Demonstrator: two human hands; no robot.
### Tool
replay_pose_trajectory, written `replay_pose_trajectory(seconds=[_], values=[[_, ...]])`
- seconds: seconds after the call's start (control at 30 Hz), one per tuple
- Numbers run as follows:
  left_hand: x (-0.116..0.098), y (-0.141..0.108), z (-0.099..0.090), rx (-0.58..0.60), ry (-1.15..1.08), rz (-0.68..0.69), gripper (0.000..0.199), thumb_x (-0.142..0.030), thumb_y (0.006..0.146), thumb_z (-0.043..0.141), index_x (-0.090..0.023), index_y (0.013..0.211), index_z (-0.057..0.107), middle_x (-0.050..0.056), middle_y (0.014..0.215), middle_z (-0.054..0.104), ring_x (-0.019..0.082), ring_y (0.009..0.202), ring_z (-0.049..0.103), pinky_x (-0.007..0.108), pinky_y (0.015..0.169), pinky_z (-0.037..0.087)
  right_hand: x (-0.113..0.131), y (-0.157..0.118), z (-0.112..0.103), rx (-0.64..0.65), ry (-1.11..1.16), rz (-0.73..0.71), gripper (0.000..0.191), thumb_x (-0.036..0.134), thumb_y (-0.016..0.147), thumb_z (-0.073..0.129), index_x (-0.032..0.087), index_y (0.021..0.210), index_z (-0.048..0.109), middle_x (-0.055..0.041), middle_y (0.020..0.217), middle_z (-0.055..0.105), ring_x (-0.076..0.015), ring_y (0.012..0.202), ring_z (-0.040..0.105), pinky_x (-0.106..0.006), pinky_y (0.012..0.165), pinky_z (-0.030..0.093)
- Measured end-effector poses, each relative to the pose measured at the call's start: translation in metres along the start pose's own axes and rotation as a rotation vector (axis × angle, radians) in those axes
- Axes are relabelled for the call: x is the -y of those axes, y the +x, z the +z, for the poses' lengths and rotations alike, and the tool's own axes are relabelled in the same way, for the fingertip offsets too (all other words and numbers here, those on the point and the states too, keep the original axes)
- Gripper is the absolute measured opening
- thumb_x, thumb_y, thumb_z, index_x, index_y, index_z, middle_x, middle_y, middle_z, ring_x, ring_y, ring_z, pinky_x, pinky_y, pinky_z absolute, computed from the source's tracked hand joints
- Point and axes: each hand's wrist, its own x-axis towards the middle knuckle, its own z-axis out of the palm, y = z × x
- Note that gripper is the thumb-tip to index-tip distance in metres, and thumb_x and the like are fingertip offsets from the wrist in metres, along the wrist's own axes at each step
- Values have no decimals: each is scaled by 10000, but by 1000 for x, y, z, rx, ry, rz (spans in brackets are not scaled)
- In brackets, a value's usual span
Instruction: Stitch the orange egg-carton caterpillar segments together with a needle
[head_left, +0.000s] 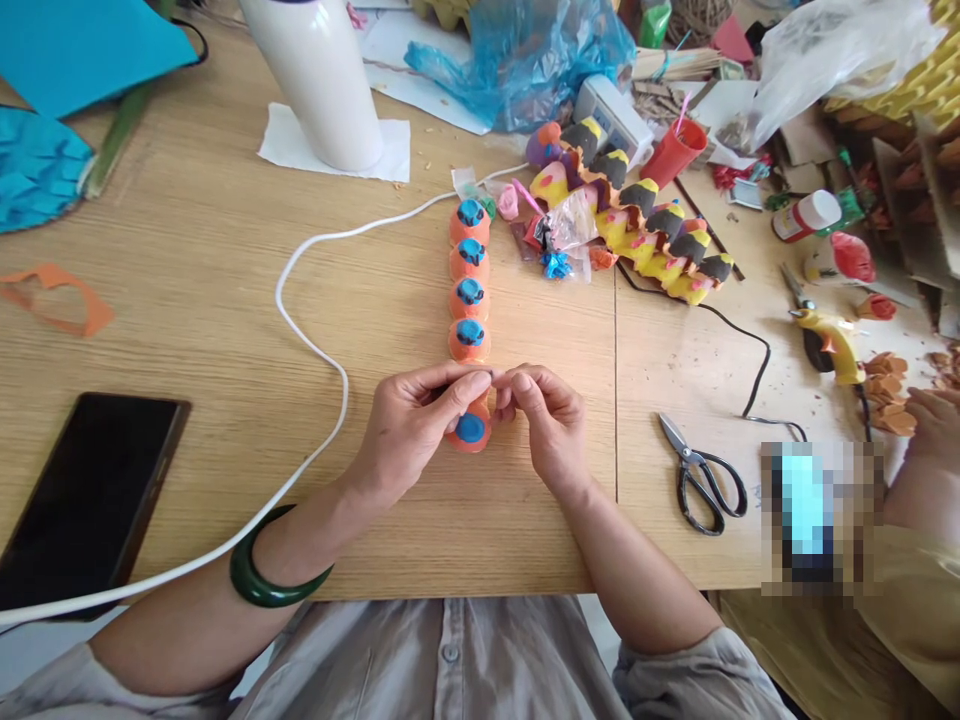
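Note:
A row of orange egg-carton cups [469, 262] runs away from me on the wooden table, with blue discs and dark pieces on the far cups. The nearest cup [471, 430] carries a plain blue disc. Above the near end of the row, my left hand [412, 425] pinches a small dark bit between thumb and forefinger. Fingertips of my right hand [547, 415] are closed beside it, nearly touching; what they hold, if anything, is too small to name. Both hands partly cover the row.
Scissors [701, 475] lie to the right, a phone [94, 490] to the left. A white cable [341, 370] curves across the left side. Behind are a white bottle [319, 85], painted carton strips [637, 215] and a glue gun [832, 345]. Another person's hand [937, 430] rests at the right edge.

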Motion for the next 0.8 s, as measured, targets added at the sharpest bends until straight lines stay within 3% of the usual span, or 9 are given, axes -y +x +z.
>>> replay_pose_trajectory(seconds=[0.13,0.3,0.57,0.8], values=[[-1,1,-2,-10,-63,-45,258,-472,851,844,-218,890,863,-18,650,630,62,522,420,206,483,367,-5,-2,-1,-44,5,-90,134,381,953,741,272,1031,748,35,829,647,-84,639,590,-244,619,592],[0,3,-2,16,-102,-82,230,-444,859,836,-216,840,857,-24,607,558,69,532,399,209,489,349,-8,-6,-4,15,-191,-296,228,301,997,674,325,1218,723,14,917,644,-104,713,618,-272,655,598],[-1,3,-3,67,-74,-103,267,-463,850,826,-201,802,840,-20,591,493,84,545,364,228,490,313,-1,-4,-2,54,-331,-392,264,214,990,670,308,1230,725,-18,975,687,-137,826,663,-295,684,602],[-2,1,-4,133,8,-74,293,-474,895,787,-197,809,829,-20,605,490,98,571,403,244,532,341,-1,-4,-3,-42,-412,-470,184,177,964,708,299,1095,752,-3,946,641,-111,747,589,-284,654,557]])
